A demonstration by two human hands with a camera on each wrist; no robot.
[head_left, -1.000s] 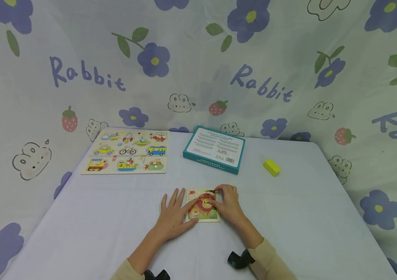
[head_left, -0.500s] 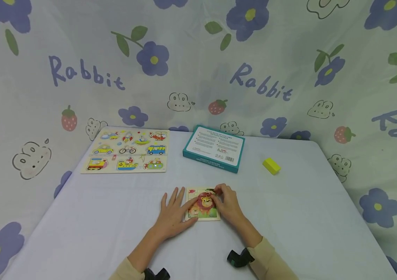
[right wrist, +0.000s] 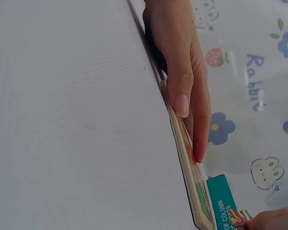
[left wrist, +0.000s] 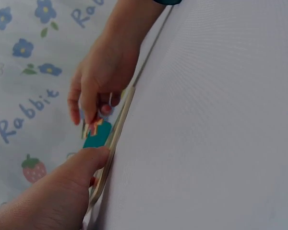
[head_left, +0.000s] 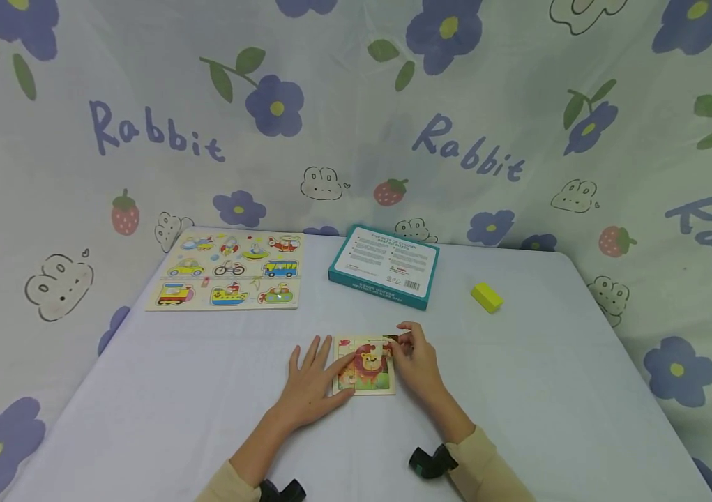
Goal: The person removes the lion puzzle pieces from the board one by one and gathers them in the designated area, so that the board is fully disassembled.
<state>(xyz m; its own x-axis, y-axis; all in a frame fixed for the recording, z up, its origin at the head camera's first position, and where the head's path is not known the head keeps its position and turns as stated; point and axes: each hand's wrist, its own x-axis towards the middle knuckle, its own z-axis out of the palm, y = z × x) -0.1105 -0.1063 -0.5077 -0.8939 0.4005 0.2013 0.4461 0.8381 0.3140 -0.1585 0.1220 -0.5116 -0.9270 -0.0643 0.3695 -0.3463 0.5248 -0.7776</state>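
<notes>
A small wooden jigsaw puzzle with a lion picture lies flat on the white table. My left hand rests at its left side with fingers spread and straight. The index finger reaches over the lion, and the thumb lies at the near edge. At the upper right corner, my right hand pinches a jigsaw piece between thumb and index finger. In the right wrist view that piece, orange and red, is raised off the board. A dark gap shows in the puzzle's upper right corner.
Behind on the left lies a vehicle peg board. A teal and white box sits at the back middle, and a yellow block to its right. A patterned curtain hangs beyond the table.
My right hand has lifted the jigsaw piece from the puzzle's upper right corner and shifted slightly right, its other fingers spreading. The left hand stays in place.
</notes>
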